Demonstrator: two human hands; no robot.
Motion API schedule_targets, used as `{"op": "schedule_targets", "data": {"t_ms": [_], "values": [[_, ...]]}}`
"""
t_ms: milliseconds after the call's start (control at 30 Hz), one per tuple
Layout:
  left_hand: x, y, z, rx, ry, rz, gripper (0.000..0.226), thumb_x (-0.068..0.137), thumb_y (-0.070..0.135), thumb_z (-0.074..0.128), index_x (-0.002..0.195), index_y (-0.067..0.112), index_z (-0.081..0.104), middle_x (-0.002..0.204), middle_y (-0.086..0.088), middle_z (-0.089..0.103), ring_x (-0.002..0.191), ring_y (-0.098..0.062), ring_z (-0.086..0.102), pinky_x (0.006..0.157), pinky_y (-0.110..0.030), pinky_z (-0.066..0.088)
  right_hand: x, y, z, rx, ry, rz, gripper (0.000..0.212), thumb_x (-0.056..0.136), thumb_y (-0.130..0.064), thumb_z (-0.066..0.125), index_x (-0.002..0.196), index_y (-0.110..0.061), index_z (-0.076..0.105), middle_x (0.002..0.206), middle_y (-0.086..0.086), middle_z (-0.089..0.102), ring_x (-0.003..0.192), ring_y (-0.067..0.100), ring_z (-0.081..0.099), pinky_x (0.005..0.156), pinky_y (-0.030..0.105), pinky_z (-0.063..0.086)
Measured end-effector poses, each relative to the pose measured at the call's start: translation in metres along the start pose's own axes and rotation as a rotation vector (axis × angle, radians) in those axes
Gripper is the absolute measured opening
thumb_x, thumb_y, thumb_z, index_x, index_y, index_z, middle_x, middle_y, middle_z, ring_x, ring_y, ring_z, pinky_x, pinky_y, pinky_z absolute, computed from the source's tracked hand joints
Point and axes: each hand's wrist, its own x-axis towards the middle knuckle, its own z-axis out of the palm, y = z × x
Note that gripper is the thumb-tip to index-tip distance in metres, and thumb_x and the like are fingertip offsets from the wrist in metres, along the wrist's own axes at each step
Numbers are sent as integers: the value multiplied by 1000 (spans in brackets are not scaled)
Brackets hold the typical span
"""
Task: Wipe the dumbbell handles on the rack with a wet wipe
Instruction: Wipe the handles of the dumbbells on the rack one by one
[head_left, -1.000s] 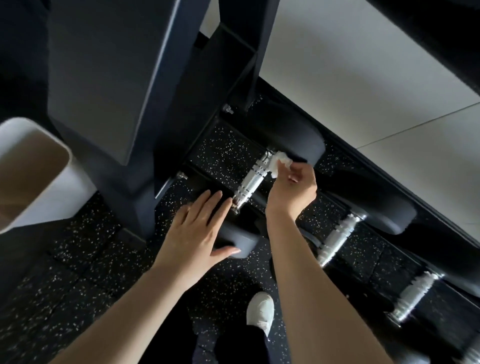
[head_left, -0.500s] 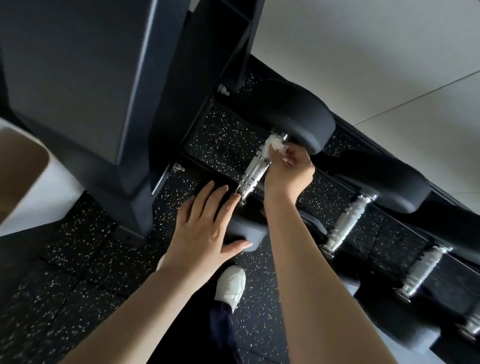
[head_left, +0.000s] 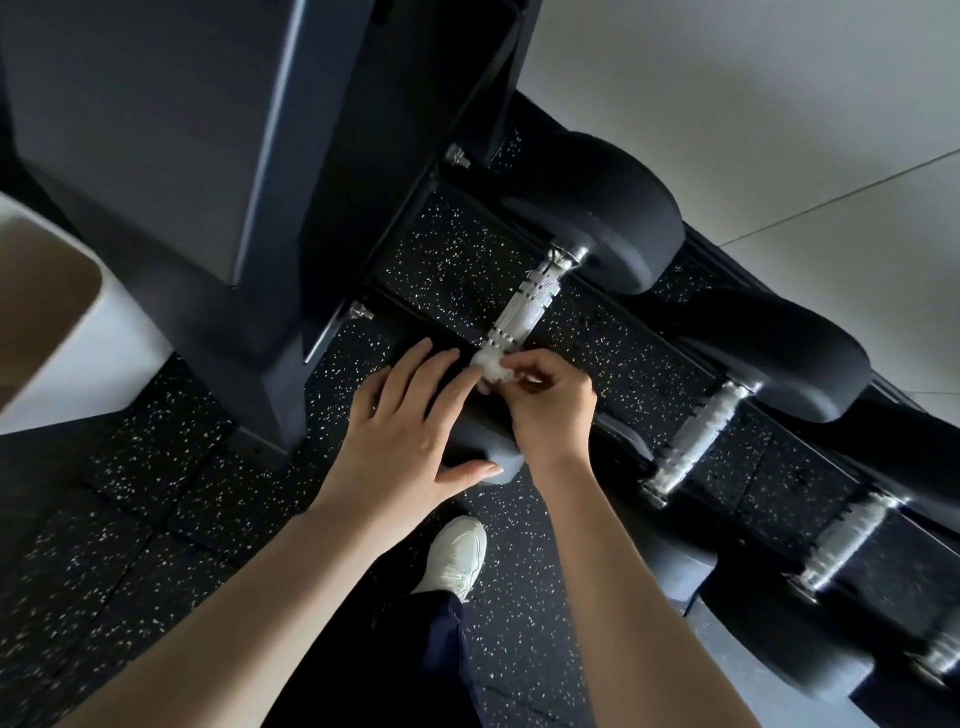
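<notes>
A black dumbbell lies on the low rack with its knurled chrome handle (head_left: 530, 301) running diagonally. My right hand (head_left: 550, 410) pinches a crumpled white wet wipe (head_left: 488, 364) against the near end of that handle. My left hand (head_left: 405, 431) lies flat with spread fingers on the near black head (head_left: 491, 447) of the same dumbbell, thumb along its edge. The far head (head_left: 613, 208) sits by the wall. Two more dumbbell handles, one chrome handle (head_left: 696, 441) and another handle (head_left: 847, 540), lie to the right.
A dark rack upright (head_left: 208, 156) rises at the left with bolts at its foot. A white bin (head_left: 57, 312) stands at the far left. The speckled black rubber floor (head_left: 130, 545) spreads below, with my white shoe (head_left: 457, 556) on it. A pale wall (head_left: 753, 104) runs behind the rack.
My right hand has slid the wipe down the handle from its far end by the wall-side head to its near end. My left hand has stayed on the near head.
</notes>
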Motion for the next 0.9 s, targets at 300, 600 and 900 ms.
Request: {"op": "schedule_targets", "data": {"t_ms": [300,600,900], "values": [[-1,0,-2,-13,-37,-7,79,79,66,42,140,17,43,143,-8,46,139,-28,36,102,-49,35,5,15,-9,70,-62,162,19,74,0,74,77,-19,69,84,11,71,79,23,66,80,45,55],[0,0,-4,-30,-33,-2,77,79,66,42,138,17,45,142,-8,47,138,-28,37,102,-47,32,10,6,-7,296,32,172,23,75,0,74,82,-22,69,86,6,70,83,24,66,82,48,54],[-1,0,-4,-27,-63,-5,78,81,67,41,139,15,47,142,-9,46,138,-28,36,102,-49,34,51,-23,-19,525,146,129,15,82,0,67,83,-15,66,85,0,67,74,11,64,56,13,50]]}}
